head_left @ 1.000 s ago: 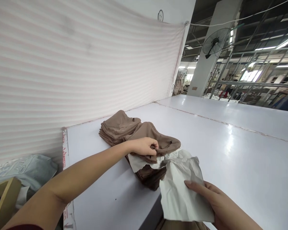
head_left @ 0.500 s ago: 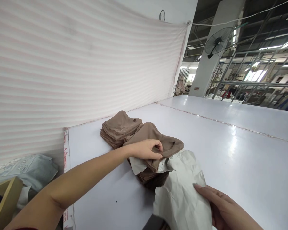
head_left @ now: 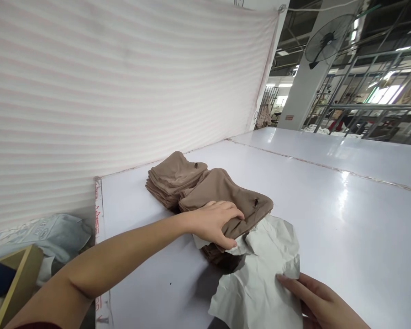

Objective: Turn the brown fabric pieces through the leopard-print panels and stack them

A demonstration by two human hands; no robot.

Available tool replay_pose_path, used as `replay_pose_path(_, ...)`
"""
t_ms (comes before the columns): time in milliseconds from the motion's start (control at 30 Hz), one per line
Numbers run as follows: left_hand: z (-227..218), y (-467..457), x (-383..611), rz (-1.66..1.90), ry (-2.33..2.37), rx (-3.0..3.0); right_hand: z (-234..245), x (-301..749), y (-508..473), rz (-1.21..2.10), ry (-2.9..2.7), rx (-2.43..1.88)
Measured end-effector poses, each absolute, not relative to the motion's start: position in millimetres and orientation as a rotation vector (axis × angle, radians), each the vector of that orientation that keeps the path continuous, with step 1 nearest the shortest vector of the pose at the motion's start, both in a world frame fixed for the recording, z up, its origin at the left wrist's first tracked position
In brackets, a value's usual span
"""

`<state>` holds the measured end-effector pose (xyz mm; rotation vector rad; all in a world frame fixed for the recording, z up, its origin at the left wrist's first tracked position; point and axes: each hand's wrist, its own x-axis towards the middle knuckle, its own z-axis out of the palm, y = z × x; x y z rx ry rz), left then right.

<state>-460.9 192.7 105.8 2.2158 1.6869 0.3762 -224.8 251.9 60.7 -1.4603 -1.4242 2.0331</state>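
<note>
Two stacks of brown cut fabric pieces lie side by side on a white table. My left hand (head_left: 214,223) rests over the front edge of the nearer stack (head_left: 226,189), fingers and thumb apart on the cloth. Each top piece has a small dark notch or hole near its corner. A crumpled sheet of whitish paper (head_left: 260,269) comes out from the nearer stack, with more brown layers under it. My right hand (head_left: 324,299) pinches the paper's right side, thumb on top and fingers hidden behind. The farther stack (head_left: 174,176) is untouched.
The white table (head_left: 329,219) has taped seams. A striped white sheet (head_left: 123,91) hangs along its far left side. Below the left edge are a wooden box (head_left: 22,283) and a grey plastic bag (head_left: 55,235). Metal railings and a wall fan (head_left: 329,39) stand beyond.
My left hand has spread from a curled pinch to lying over the stack's front edge. The paper in my right hand has shifted slightly. The view has tilted and turned a little.
</note>
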Motion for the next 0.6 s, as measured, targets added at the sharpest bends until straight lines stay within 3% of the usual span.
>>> replay_pose_path(100, 105, 192, -462, 0.383, 1.673, 2.209, 71, -228, 249, 1.950, -1.413, -1.499)
replay_pose_path(367, 106, 193, -462, 0.384, 1.671, 2.187, 67, -232, 250, 2.165, -1.195, -1.423)
replay_pose_path(600, 108, 195, -461, 0.390, 1.675, 2.183, 68, -234, 247, 2.144, -1.202, -1.435)
